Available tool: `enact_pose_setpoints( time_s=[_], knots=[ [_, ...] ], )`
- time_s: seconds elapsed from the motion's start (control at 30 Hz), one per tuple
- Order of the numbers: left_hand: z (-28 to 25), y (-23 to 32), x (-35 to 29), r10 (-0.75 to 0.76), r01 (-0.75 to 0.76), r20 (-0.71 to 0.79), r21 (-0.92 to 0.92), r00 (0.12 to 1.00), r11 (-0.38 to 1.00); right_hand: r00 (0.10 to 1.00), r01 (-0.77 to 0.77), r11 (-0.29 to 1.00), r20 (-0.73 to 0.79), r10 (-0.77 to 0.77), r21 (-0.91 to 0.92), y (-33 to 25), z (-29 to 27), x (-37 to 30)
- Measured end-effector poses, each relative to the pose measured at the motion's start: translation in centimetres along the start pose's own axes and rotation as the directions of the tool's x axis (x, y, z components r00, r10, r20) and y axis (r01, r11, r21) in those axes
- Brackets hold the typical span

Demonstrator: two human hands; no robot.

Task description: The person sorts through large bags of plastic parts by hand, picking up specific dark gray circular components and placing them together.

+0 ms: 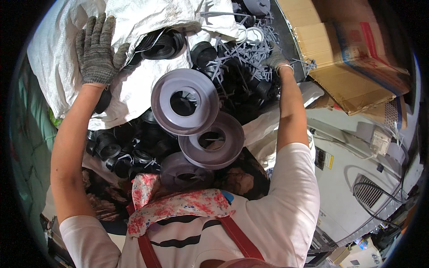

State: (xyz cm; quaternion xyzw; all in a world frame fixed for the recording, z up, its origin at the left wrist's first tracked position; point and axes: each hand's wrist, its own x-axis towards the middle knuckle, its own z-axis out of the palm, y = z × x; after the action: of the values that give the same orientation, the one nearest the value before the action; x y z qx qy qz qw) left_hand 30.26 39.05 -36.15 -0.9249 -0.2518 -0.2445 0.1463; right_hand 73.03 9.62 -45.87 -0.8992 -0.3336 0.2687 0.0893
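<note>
I've got the left hand (97, 56) spread wide on the white sack (129, 100), probably pinning its loose folds back, while the right hand (276, 59) is half hidden among grey branching plastic bits (255, 54) past the rings (161, 99), so can't tell if it's gripping.

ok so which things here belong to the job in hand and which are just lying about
Likely in the work:
white woven sack under left hand
gray plastic sprues at right hand
black ridged plastic parts
gray flanged rings

Seemingly just lying about:
folded cardboard
green fabric
white vented casing
</note>
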Motion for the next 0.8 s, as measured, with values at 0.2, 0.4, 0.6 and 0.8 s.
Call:
enact_pose_setpoints(
  time_s=[0.2,0.4,0.6,0.8],
  knots=[
    [-0.1,0.1,0.0,0.004,-0.005,-0.012,-0.017,1.0,1.0,0.99,0.062,0.96,0.139,-0.024,-0.273,-1.9,0.9,-1.5],
    [0.1,0.1,0.1,0.004,-0.005,-0.024,-0.034,1.0,0.999,0.993,0.008,0.905,0.108,0.042,-0.426,-1.8,2.3,-1.1],
    [-0.1,0.4,0.1,-0.025,0.024,-0.014,-0.039,1.0,0.999,1.0,0.025,0.94,0.018,-0.02,-0.341,-2.1,1.9,-1.8],
    [-0.3,0.6,0.3,-0.043,0.041,-0.026,-0.068,0.999,0.997,0.98,0.079,0.955,-0.153,-0.127,-0.288,0.3,-1.0,-3.0]
  ],
)
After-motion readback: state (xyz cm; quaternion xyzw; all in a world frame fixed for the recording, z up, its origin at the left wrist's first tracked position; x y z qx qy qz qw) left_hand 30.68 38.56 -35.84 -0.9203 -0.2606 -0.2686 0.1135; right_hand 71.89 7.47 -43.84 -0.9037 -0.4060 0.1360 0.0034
